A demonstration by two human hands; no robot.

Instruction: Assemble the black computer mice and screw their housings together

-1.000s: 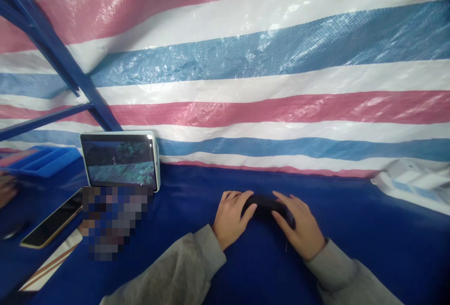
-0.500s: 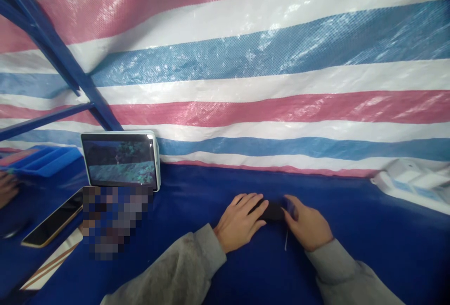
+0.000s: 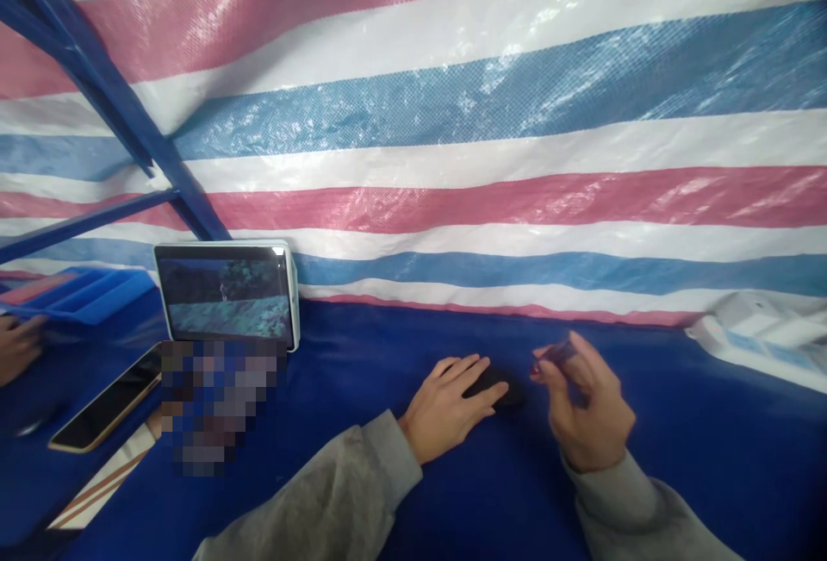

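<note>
A dark, flat object (image 3: 508, 390) lies on the blue table, partly hidden beneath my left hand (image 3: 449, 406). That hand is open, its fingers stretched out and apart over the object's left part. To the right, my right hand (image 3: 589, 402) is raised a little above the table, with thumb and fingers closed in a pinch. Between them is a small, shiny, see-through piece (image 3: 561, 354) of a dark purplish-red tint; its kind is not clear. A gap separates this piece from the dark object.
A tablet (image 3: 226, 296) playing a video leans at the back left. In front lies a phone (image 3: 109, 402) beside a blurred-out patch. Another person's hand (image 3: 18, 347) is at the far left, by a blue compartment tray (image 3: 107, 298). White items (image 3: 755, 341) sit at the right.
My right hand has pulled away from the dark object, up and to the right, with the small see-through piece in its fingers. My left hand has hardly moved.
</note>
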